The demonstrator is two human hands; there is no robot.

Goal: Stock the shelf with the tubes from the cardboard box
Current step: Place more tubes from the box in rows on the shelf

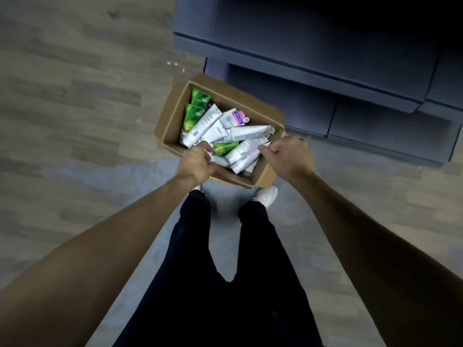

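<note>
- Over the floor (75, 108), just beside the dark shelf (325, 78): cardboard box (172, 116) is full of tubes (240, 132), none stocked yet.
- Left hand (194, 162) fingers curl on the near-left rim; right hand (288, 152) fingers curl at the near-right rim.
- Keep the box level; I'd set it close to the shelf edge, then free one hand to pick.

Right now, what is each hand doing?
Left hand: fingers curled, gripping the near-left rim of the cardboard box.
Right hand: fingers curled, gripping the box's right rim.
Neither holds a tube yet.
</note>
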